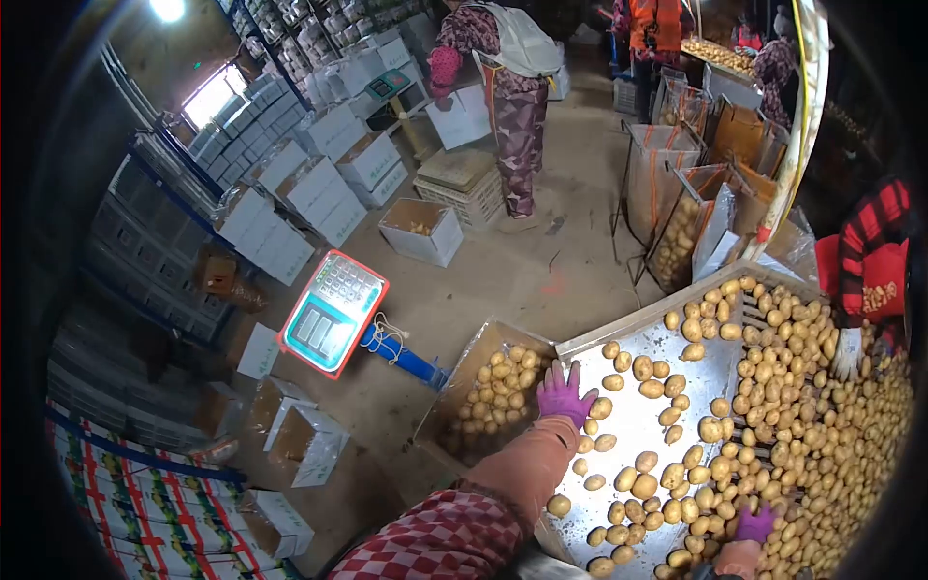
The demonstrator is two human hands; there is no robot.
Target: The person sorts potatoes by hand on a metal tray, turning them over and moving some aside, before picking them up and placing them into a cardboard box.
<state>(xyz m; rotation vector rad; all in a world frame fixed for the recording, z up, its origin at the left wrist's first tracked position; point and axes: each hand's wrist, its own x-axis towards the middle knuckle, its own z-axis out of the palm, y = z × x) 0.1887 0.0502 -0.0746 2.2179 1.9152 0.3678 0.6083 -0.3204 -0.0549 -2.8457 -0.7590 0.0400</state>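
My left hand (565,394), in a purple glove, reaches over the left edge of the metal sorting tray (633,387), fingers spread, beside the potatoes (599,408) there. Just left of it a lined box (454,440) holds a pile of potatoes. Low in the view, my right hand (755,523), also in a purple glove, rests among the potatoes on the slatted part of the table; its fingers are partly apart, and no potato shows in its grip.
A scale display (333,311) on a blue post stands left of the box. Cartons (422,232) line the left side. One person (512,97) stands ahead. At right, a gloved co-worker's hand (848,355) touches the potatoes. Wire-framed bags (677,232) stand beyond the table.
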